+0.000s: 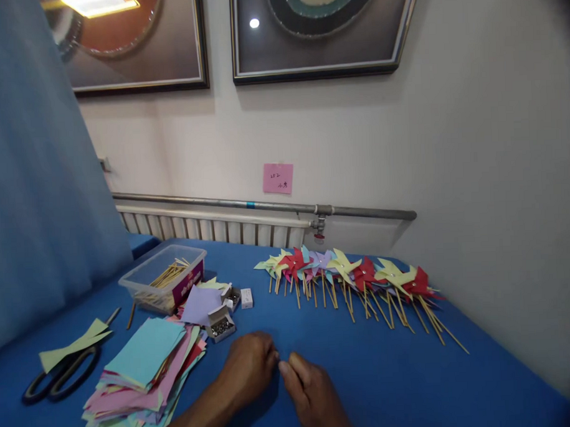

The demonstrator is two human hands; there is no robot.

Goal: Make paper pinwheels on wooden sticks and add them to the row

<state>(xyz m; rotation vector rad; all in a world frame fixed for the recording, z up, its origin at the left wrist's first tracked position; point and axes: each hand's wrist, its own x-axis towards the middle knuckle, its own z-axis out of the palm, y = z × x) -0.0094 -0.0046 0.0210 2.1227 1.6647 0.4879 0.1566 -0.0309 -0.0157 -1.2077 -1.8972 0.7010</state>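
Observation:
My left hand (253, 367) and my right hand (312, 393) meet above the blue table cover, fingertips almost touching. The fingers of both are closed in a pinch. Whatever they hold, if anything, is too small or hidden to make out. Just beyond my left hand stands an open small box (220, 328) of shiny metal pieces, with a second open box (232, 297) behind it. To the left lies a stack of coloured paper squares (147, 349). Finished-looking paper pinwheels (343, 264) on thin wooden sticks lie in a row at the far right.
Black-handled scissors (66, 375) lie at the left under pale green paper strips (77, 345). A clear plastic tub (149, 268) holds thin sticks. Near it are a small white box (247, 298) and a purple sheet (201, 305). A radiator (210, 223) and pipe run along the wall.

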